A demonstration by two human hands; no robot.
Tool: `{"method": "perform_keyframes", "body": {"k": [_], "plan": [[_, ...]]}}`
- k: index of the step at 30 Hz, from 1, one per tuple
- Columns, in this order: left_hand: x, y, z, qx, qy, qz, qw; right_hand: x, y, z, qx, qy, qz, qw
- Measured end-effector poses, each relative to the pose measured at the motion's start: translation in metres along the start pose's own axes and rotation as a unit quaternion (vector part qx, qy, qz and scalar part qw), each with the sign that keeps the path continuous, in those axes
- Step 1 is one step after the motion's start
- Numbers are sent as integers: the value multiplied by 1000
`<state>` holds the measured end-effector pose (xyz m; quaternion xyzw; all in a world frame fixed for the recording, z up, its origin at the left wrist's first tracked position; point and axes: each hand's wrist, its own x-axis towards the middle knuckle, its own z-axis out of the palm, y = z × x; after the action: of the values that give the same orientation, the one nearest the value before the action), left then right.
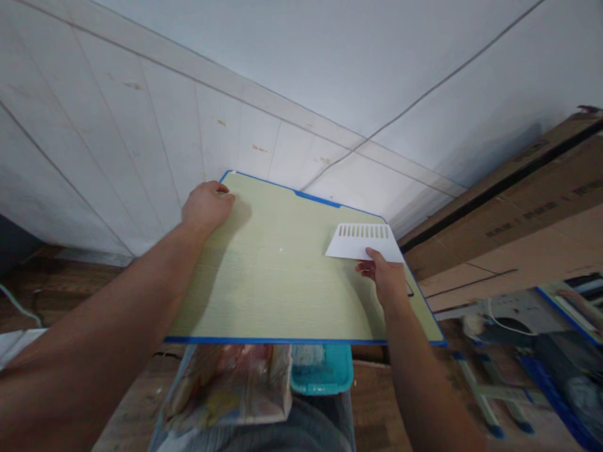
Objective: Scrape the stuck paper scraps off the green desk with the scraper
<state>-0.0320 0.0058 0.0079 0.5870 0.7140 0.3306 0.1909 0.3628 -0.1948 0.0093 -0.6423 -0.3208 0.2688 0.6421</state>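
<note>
A pale yellow-green tabletop with blue edging stretches out in front of me, its far side by the wall. My left hand is at its far left edge, fingers curled together; what they hold, if anything, is hidden. Over the right part of the tabletop, my right hand grips the near edge of a thin white slotted panel. The thumb lies on top of the panel and the fingers are below. A row of narrow slots runs along the panel's far side. Near my right wrist, a small dark-edged object is mostly hidden.
White wall panelling rises behind the tabletop, with a thin cable running across it. Large cardboard boxes lean at the right. Beneath the near edge are a turquoise basket and a stained bag-like container.
</note>
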Motion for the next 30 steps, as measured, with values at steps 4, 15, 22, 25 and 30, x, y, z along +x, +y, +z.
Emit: {"method": "perform_keyframes", "body": {"k": [4,15,22,25,30], "plan": [[0,-1,0,-5,1,5,1000,-5,12,22,11,-17,2,1000],[1,2,0,16,-14,8,1000,-36,12,26,-27,-75,-6,997],[0,3,-1,26,-13,21,999,-74,14,23,21,-53,-5,998],[-4,7,-3,44,-19,16,999,-80,17,22,4,-41,-11,999],[-9,13,-6,62,-25,18,998,-93,18,21,-25,-73,-18,997]]}}
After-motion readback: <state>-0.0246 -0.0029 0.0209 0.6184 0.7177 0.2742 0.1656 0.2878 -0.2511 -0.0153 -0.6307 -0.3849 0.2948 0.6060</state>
